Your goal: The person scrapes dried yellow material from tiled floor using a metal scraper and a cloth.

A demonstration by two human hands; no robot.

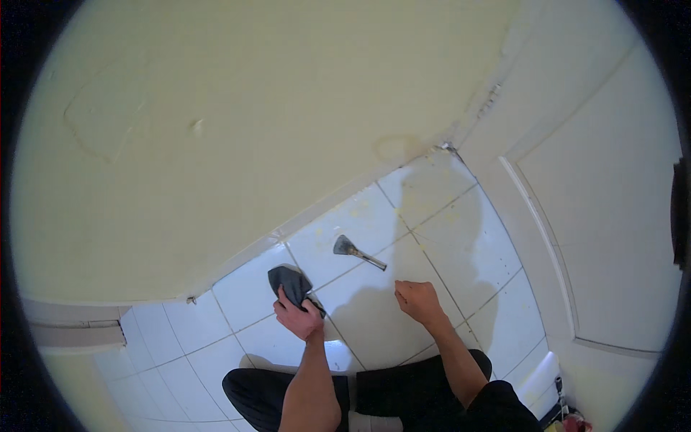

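Observation:
My left hand (298, 318) grips a dark grey cloth (286, 281) at the white tiled floor (374, 313), its fingers spread over the fabric. To the right, my right hand (417, 299) is closed in a fist above the tiles. The inside of that fist is hidden, so I cannot see whether anything is in it. Between and beyond my hands lies a scraper (358, 252) with a flared grey blade and a narrow handle, touched by neither hand.
A pale yellow wall (273, 129) meets the floor along a white edge strip. At right stands a white panelled door (604, 187). Yellowish flecks dot the tiles near the far corner. Several small objects (568, 417) sit at the lower right.

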